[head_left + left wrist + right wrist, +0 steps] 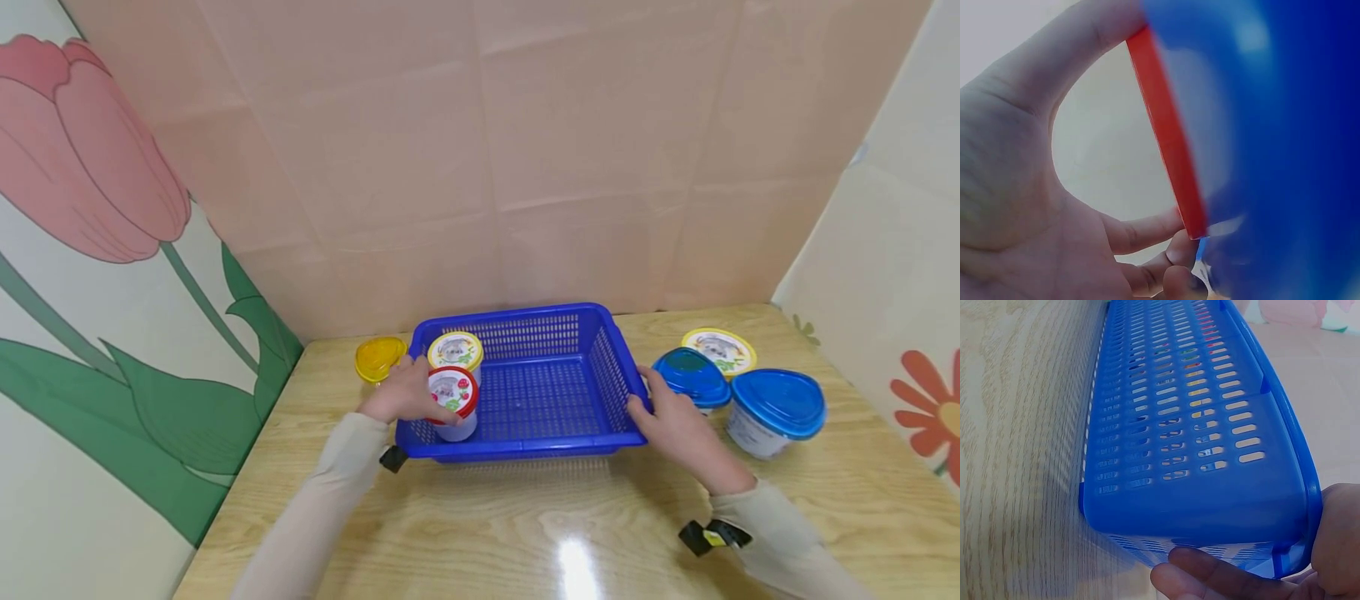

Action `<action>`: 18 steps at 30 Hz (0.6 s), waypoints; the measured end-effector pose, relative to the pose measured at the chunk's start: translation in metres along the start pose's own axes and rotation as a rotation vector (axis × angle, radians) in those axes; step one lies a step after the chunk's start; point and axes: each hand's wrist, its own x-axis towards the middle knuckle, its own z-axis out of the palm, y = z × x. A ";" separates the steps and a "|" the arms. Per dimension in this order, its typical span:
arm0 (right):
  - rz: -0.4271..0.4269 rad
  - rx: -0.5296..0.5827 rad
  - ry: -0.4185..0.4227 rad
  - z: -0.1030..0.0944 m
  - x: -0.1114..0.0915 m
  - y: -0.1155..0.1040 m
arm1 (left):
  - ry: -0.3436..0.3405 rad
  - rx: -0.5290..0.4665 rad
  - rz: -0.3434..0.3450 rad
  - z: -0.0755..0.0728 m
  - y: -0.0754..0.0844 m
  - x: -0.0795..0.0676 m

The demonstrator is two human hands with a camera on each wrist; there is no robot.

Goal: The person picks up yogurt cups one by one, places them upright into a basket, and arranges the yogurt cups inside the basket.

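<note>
A blue perforated plastic basket (536, 404) sits on the wooden table in front of me. My left hand (403, 390) grips a round tub with a red-rimmed lid (452, 392), thumb and fingers spanning the lid, at the basket's left end. In the left wrist view, the red lid (1169, 137) stands edge-on between thumb and fingers. Just behind that tub, a yellow-rimmed tub (455, 348) stands inside the basket. My right hand (678, 429) holds the basket's right rim; in the right wrist view its fingers (1200, 578) curl under the rim against the outer wall.
A yellow-lidded container (378, 358) stands left of the basket. To the right are two blue-lidded tubs, one nearer the basket (692, 377) and one farther right (778, 404), with a yellow-rimmed tub (720, 350) behind them. A paper-covered wall (495, 167) rises behind the table (480, 533).
</note>
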 end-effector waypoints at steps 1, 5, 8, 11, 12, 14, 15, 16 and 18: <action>0.000 -0.001 0.000 0.000 0.000 0.000 | -0.003 0.006 0.006 0.000 0.000 -0.001; 0.000 -0.005 -0.003 0.000 0.000 0.001 | -0.028 0.029 0.022 -0.001 0.001 -0.002; -0.004 -0.008 0.000 0.000 0.000 0.001 | -0.041 0.042 0.031 -0.002 0.002 -0.002; -0.008 -0.010 0.007 0.001 0.000 0.000 | -0.043 0.052 0.032 -0.001 0.003 -0.002; -0.009 -0.011 0.008 0.001 0.000 0.000 | -0.044 0.054 0.030 -0.001 0.003 -0.002; -0.011 -0.011 0.010 0.001 0.000 0.000 | -0.045 0.065 0.023 -0.001 0.004 -0.003; -0.010 -0.011 0.011 0.000 0.000 0.000 | -0.045 0.067 0.021 -0.001 0.004 -0.003; -0.010 -0.010 0.011 0.000 0.001 0.000 | -0.045 0.073 0.019 0.000 0.004 -0.002; -0.009 -0.009 0.009 0.000 0.001 0.000 | -0.038 0.082 0.020 0.000 0.004 -0.002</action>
